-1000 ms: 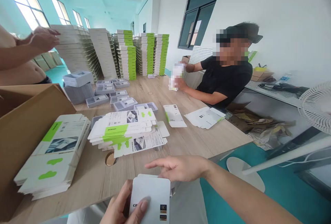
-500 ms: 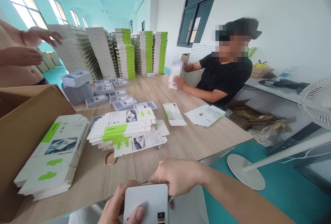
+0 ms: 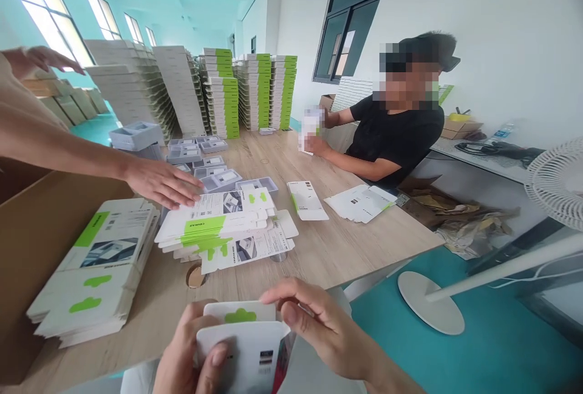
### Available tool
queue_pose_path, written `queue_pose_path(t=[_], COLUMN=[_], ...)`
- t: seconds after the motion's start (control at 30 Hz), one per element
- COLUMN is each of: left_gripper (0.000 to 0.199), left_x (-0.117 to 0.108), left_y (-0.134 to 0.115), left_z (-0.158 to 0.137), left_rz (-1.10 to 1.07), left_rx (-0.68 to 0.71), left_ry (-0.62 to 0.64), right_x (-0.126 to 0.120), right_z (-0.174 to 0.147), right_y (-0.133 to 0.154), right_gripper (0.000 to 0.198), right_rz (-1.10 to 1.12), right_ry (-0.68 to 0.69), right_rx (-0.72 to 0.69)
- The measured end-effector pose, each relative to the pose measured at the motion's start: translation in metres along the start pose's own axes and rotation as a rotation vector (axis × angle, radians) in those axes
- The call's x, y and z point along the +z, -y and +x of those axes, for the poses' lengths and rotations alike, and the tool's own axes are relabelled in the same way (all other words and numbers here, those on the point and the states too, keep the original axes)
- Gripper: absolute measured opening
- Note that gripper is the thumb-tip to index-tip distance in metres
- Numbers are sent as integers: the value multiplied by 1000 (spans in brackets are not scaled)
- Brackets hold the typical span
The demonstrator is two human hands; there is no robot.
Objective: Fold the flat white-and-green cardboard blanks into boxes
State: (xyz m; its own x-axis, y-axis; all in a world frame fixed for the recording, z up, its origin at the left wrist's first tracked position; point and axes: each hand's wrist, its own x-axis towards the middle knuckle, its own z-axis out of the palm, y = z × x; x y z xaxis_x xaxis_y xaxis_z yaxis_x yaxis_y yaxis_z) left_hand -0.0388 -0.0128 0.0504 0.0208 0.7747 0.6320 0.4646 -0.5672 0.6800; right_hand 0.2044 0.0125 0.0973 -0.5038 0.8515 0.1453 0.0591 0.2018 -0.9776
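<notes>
A white carton (image 3: pixel 241 348) with small dark print is in my left hand (image 3: pixel 191 348), whose thumb presses on its front panel. The top end of the carton stands open, and a back flap with a green cloud-shaped mark (image 3: pixel 241 315) shows behind the front panel. My right hand (image 3: pixel 325 333) is at the upper right corner of the carton. Its index fingertip meets the edge of the back flap, with the thumb apart from it. Flattened cartons (image 3: pixel 214 224), white and green, lie in a pile on the table beyond my hands.
A co-worker's hand (image 3: pixel 164 181) rests on the pile. Another bundle of flat cartons (image 3: pixel 104 266) lies beside a brown cardboard box (image 3: pixel 59 224). Grey trays (image 3: pixel 221 180) and tall carton stacks (image 3: pixel 221 102) stand behind. A seated person (image 3: pixel 392 133) works across the table (image 3: pixel 355 254); a fan (image 3: pixel 432 303) stands right.
My right hand has moved from behind the carton to its upper right corner, and the green-marked flap now shows. A co-worker's arm has reached in from the left onto the pile.
</notes>
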Motion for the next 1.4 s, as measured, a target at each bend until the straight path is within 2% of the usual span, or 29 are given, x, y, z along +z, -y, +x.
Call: queue_pose_path(t=[0.03, 0.1, 0.2, 0.33, 0.43, 0.57, 0.67, 0.77, 0.83, 0.93, 1.07, 1.2, 1.4], left_gripper=[25, 20, 21, 16, 19, 22, 21, 59, 64, 56, 50, 40, 28], left_x=[-6, -18, -25, -14, -4, -1, 5, 18, 28, 37, 39, 33, 19], left_y=[6, 16, 22, 25, 25, 26, 33, 40, 42, 41, 38, 39, 44], left_z=[5, 15, 27, 39, 46, 51, 45, 33, 24, 18, 16, 12, 18], left_rz=[22, 87, 181, 215, 231, 210, 123, -88, -196, -214, -141, -71, -16], left_rx=[176, 406, 581, 730, 724, 735, 660, 524, 468, 452, 466, 437, 427], left_ry=[7, -23, -38, -23, -96, -56, -95, -255, -338, -371, -361, -287, -229], right_x=[-2, -6, -8, -6, -9, -11, -7, 0, 3, 1, -4, -1, 7], right_z=[0, 2, 7, 18, 30, 46, 54, 56, 56, 61, 81, 101, 104], right_y=[2, 11, 32, 47, 50, 59, 68, 73, 76, 83, 94, 97, 91], right_gripper=[31, 27, 31, 35, 30, 25, 24, 31, 33, 38, 61, 67, 64], right_rz=[1, 25, 12, -34, -5, -103, -329, -467, -514, -677, -905, -940, -953], right_ry=[-14, -15, 23, -23, -16, 1, -53, -59, -29, 18, 170, 307, 330], right_rx=[-58, -101, -13, 183, 348, 451, 373, 269, 235, 224, 140, -25, -140])
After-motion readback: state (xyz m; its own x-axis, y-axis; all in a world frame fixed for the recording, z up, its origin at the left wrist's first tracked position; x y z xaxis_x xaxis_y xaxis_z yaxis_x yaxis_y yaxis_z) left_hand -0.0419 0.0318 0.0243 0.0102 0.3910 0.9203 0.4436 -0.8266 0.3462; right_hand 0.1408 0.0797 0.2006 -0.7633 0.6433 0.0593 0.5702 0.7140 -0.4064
